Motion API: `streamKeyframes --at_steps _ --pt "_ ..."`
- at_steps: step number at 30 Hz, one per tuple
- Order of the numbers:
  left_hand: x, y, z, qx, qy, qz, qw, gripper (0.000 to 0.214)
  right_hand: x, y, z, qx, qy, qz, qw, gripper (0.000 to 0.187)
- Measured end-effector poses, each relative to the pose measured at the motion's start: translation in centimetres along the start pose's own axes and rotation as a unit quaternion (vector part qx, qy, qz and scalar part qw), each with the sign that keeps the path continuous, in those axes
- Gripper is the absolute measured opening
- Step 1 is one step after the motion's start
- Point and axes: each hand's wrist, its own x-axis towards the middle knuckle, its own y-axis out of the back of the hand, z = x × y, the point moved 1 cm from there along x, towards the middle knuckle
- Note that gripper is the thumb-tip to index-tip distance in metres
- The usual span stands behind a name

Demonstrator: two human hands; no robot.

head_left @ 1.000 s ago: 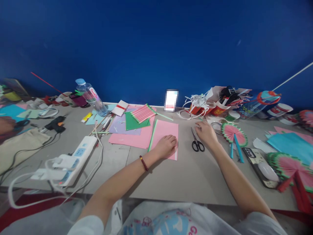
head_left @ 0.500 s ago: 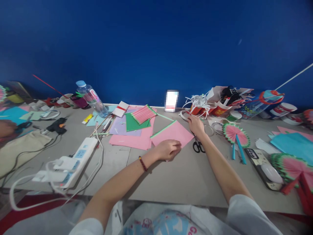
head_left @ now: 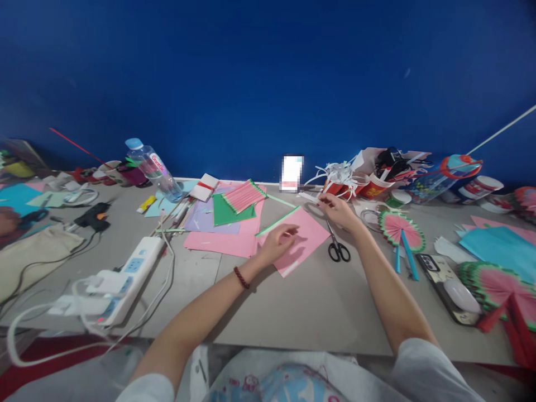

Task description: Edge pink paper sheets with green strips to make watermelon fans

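Note:
A pink paper sheet (head_left: 307, 241) with a green strip (head_left: 278, 222) along its far edge lies turned at an angle on the grey table (head_left: 293, 301). My left hand (head_left: 277, 242) rests on the sheet's near-left part with its fingers loosely spread and holds nothing. My right hand (head_left: 337, 211) is beyond the sheet's far corner, its fingertips pinched on a thin white strip (head_left: 309, 196). Black scissors (head_left: 337, 246) lie just right of the sheet, under my right wrist.
Pink, green and purple sheets (head_left: 226, 223) and a pleated pink piece (head_left: 244, 195) lie at the back left. Red cups with white strips (head_left: 368, 187) stand behind; paper fans (head_left: 401, 228), a phone (head_left: 444, 279), a power strip (head_left: 125, 271), a glue gun (head_left: 94, 214) and a bottle (head_left: 153, 167) surround them.
The pink sheet was turned from square to angled. My left hand opened from a fist on it. My right hand went from beside the scissors to the cups and came back pinching a white strip.

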Motion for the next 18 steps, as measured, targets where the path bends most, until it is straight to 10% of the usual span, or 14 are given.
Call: streamKeyframes --at_steps 4,18 --pt "0.8 0.5 -0.6 -0.134 0.088 0.106 0.981 0.04 -0.5 0.8 -3.1 0.023 0.028 -0.086 0.996 0.026" --pt "1.5 1.0 -1.4 -0.255 0.154 0.127 0.946 0.05 -1.4 -0.4 -6.1 -0.017 0.088 -0.208 0.974 0.024"
